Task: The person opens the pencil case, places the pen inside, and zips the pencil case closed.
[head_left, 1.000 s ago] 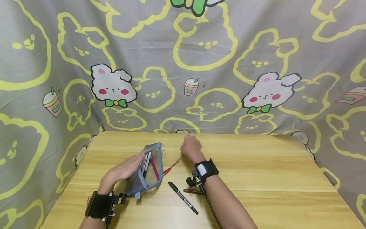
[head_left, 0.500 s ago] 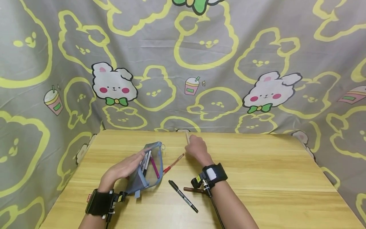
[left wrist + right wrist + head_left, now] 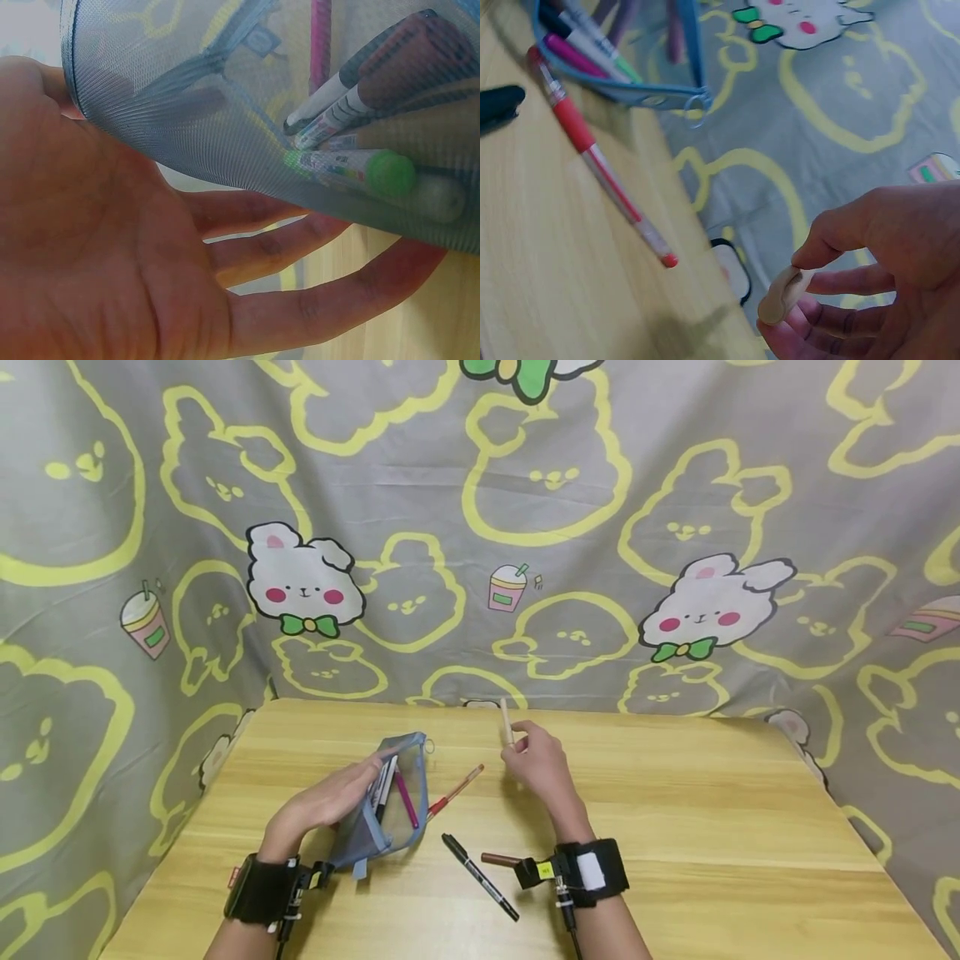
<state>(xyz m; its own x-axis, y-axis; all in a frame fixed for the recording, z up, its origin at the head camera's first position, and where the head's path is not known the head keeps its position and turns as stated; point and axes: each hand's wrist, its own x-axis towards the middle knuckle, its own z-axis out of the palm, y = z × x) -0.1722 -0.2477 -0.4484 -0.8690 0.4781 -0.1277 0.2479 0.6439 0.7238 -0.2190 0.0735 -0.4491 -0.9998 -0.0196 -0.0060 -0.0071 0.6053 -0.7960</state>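
Thumb and fingers of my right hand (image 3: 542,766) pinch a slim cream-coloured pen (image 3: 506,722), held roughly upright over the table's far half. The right wrist view shows this pen (image 3: 780,298) nearly end-on, with what looks like a clip. My left hand (image 3: 330,797) rests with straight fingers along the left side of a blue mesh pencil case (image 3: 351,845). The case's zip opening gapes, and a purple pen (image 3: 406,797) and several markers lie inside. Through the mesh in the left wrist view, a green-ended marker (image 3: 352,165) shows.
A red gel pen (image 3: 456,791) lies just right of the case. Nearer me are a black double-ended marker (image 3: 480,877) and a brown pen (image 3: 498,859), partly hidden by the right wrist camera. A patterned curtain (image 3: 420,485) hangs behind the wooden table (image 3: 712,827).
My right hand has moved right with the cream-coloured pen, lifting it more into view and uncovering the red gel pen's far end. The left hand and the case have stayed put.
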